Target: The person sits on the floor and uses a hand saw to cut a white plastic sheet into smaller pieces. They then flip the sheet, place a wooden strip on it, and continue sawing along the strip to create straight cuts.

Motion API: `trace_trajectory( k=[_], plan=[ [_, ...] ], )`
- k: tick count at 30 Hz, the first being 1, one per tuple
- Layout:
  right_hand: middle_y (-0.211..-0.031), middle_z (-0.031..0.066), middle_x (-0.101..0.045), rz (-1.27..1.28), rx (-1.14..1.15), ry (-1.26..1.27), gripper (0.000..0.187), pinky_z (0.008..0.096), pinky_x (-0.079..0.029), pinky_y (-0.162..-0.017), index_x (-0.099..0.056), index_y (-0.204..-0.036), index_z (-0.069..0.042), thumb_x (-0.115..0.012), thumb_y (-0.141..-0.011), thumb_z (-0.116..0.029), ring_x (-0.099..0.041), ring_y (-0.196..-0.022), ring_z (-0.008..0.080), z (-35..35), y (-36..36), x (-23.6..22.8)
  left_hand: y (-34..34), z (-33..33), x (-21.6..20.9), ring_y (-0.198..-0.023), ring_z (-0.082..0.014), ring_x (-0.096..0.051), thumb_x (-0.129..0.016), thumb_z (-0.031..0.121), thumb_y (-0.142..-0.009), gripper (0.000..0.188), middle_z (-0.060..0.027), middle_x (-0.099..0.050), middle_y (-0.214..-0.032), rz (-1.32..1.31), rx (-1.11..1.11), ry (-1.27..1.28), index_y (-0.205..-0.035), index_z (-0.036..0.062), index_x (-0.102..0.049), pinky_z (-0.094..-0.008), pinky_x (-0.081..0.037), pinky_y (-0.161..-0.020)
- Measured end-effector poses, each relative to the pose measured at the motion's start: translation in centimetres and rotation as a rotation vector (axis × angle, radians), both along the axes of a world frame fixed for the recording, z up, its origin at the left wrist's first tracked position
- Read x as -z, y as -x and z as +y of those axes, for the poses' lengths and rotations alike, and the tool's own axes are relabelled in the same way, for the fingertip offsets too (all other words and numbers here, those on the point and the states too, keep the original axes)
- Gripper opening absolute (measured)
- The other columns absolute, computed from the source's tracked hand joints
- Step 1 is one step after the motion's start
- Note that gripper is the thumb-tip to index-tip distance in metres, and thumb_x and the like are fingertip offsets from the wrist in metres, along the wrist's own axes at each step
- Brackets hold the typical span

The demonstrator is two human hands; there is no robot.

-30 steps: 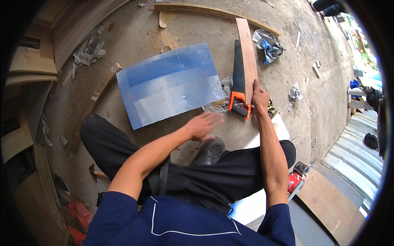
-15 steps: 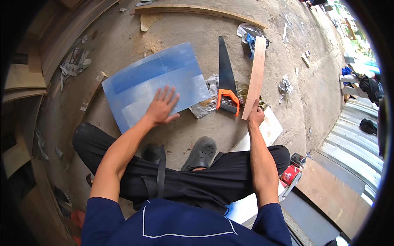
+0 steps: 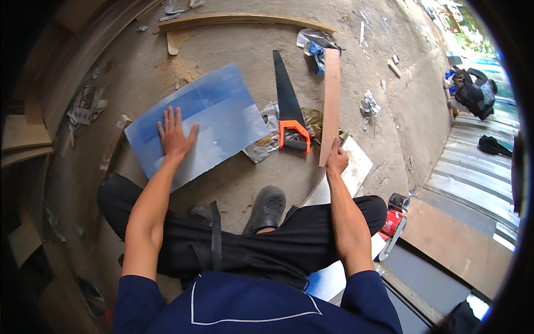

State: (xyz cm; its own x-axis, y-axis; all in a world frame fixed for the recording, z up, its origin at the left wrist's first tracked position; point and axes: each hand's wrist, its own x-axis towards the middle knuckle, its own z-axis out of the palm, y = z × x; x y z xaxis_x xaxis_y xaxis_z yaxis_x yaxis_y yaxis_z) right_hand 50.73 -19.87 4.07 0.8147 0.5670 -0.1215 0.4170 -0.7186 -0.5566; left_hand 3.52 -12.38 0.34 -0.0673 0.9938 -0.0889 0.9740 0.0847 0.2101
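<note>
My left hand point(image 3: 174, 135) lies flat, fingers spread, on a blue-grey metal sheet point(image 3: 222, 111) on the concrete floor. My right hand point(image 3: 336, 160) grips the near end of a long narrow wooden strip point(image 3: 331, 94) that points away from me. Between the two lies a hand saw point(image 3: 289, 108) with a black blade and an orange handle, resting on crumpled paper. I sit cross-legged in black trousers, a dark clog point(image 3: 268, 207) in front of me.
A curved wooden batten point(image 3: 245, 20) lies at the far side. Paper scraps and a blue rag point(image 3: 318, 47) litter the floor. White boards point(image 3: 356, 167) lie under my right knee, a red can point(image 3: 396, 214) beside it. Corrugated sheets point(image 3: 473, 172) and bags are on the right.
My left hand has moved left from near the saw onto the metal sheet and spread flat. My right hand has stayed shut on the wooden strip. The view has shifted.
</note>
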Motion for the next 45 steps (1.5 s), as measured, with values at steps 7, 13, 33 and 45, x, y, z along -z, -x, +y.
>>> trace_trajectory(
  k=[7, 13, 33, 45],
  plan=[
    [-0.080, 0.0292, -0.066, -0.145, 0.279, 0.131, 0.080, 0.0490, -0.047, -0.079, -0.068, -0.077, 0.008, -0.043, -0.089, -0.067, -0.064, -0.082, 0.0434, -5.7, 0.0, 3.7, -0.9, -0.5, 0.6, -0.148, -0.0265, -0.001, -0.042, 0.067, -0.088, 0.093, -0.0132, -0.007, -0.160, 0.086, 0.019, -0.008, -0.152, 0.0073, -0.013, -0.0483, 0.003, -0.117],
    [-0.090, 0.0277, -0.066, -0.064, 0.301, 0.158, 0.062, 0.0455, -0.047, -0.083, -0.067, -0.092, 0.008, -0.050, -0.092, -0.052, -0.064, -0.087, 0.0400, -10.5, 2.8, 5.2, -0.8, -0.6, 0.7, -0.148, -0.0276, -0.004, -0.040, 0.069, -0.087, 0.093, -0.0151, -0.011, -0.159, 0.045, 0.029, -0.065, -0.152, 0.0065, -0.015, -0.0493, 0.002, -0.117],
    [-0.093, 0.0196, -0.064, -0.016, -0.494, 0.164, 0.029, 0.0449, -0.045, -0.076, -0.060, -0.081, 0.000, -0.061, -0.087, -0.028, -0.060, -0.089, 0.0362, -3.1, 12.6, 5.3, -0.2, -0.6, 0.9, -0.147, -0.0301, -0.008, -0.046, 0.053, -0.087, 0.083, -0.0171, -0.015, -0.158, -0.038, 0.034, -0.106, -0.150, 0.0045, -0.023, -0.0515, 0.001, -0.117],
    [-0.144, 0.0198, -0.039, -0.438, -0.954, -0.079, 0.076, 0.0560, -0.027, -0.106, -0.043, -0.136, -0.006, -0.069, -0.079, -0.049, -0.034, -0.134, 0.0393, 8.0, 29.5, 1.0, -0.3, -0.7, 0.4, -0.147, -0.0289, -0.010, -0.052, 0.054, -0.083, 0.085, -0.0159, -0.017, -0.157, -0.124, -0.009, -0.126, -0.148, 0.0038, -0.029, -0.0521, -0.001, -0.116]
  ],
)
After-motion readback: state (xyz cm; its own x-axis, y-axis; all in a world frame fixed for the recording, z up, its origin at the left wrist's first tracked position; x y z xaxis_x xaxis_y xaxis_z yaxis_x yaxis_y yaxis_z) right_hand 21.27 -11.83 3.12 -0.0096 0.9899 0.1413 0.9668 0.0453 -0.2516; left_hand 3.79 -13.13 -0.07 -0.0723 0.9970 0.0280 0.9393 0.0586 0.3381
